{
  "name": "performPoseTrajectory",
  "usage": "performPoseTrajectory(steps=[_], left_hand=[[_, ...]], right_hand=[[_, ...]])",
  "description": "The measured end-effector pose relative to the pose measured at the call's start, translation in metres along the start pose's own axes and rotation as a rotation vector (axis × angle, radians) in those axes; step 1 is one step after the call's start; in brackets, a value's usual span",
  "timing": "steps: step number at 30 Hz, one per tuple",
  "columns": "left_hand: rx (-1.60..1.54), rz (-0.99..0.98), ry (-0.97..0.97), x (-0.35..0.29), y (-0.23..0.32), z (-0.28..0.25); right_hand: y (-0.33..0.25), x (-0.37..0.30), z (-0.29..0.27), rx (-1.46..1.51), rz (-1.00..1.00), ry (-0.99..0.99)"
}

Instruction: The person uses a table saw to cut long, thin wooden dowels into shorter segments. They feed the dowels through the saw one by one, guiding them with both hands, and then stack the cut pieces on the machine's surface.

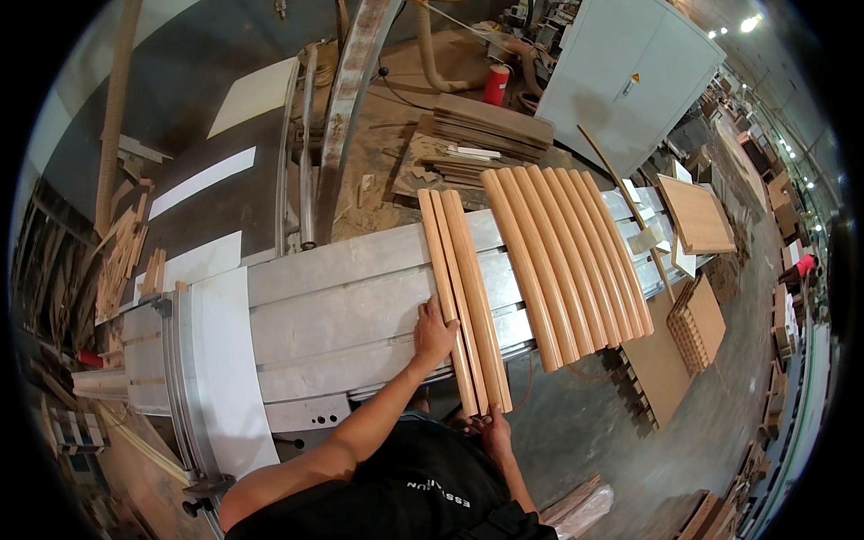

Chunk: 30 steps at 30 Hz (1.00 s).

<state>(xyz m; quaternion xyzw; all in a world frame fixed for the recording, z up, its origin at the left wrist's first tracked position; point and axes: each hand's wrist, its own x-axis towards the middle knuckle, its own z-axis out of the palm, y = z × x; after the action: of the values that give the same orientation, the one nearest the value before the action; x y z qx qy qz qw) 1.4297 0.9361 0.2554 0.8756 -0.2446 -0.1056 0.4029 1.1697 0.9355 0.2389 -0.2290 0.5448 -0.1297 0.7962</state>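
Observation:
Three long, light-brown wooden strips (475, 306) lie side by side across the grey metal table, their near ends jutting past its front edge. My left hand (435, 335) is closed on the left edge of the leftmost strip, thumb over its top. At the near ends, my right hand (496, 436) is closed around the end of the rightmost strip; some of its fingers are hidden underneath. To the right, several similar rounded, glossy wooden strips (569, 270) lie in a close row, apart from the three.
The slotted metal table (337, 310) carries a white sheet (236, 360) and a metal rail at left. Behind stand a rusty post (346, 99), stacked boards (490, 130) and a grey cabinet (630, 76). Boards (661, 373) and a wooden panel (695, 214) are at right.

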Motion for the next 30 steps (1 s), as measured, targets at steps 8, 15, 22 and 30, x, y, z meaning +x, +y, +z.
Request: performPoseTrajectory(steps=[8, 15, 22, 30], left_hand=[[0.049, 0.014, -0.073, 0.000, -0.015, -0.004], [-0.035, 0.026, -0.069, 0.007, 0.006, -0.007], [0.004, 0.121, -0.109, 0.025, 0.000, 0.038], [0.167, 0.218, -0.173, 0.063, 0.027, 0.059]], right_hand=[[0.007, 0.017, -0.021, -0.029, -0.007, -0.071], [0.009, 0.026, -0.035, 0.021, -0.091, -0.147], [-0.025, 0.003, -0.005, 0.205, -0.228, -0.067], [-0.065, 0.023, -0.001, 0.271, -0.294, -0.036]])
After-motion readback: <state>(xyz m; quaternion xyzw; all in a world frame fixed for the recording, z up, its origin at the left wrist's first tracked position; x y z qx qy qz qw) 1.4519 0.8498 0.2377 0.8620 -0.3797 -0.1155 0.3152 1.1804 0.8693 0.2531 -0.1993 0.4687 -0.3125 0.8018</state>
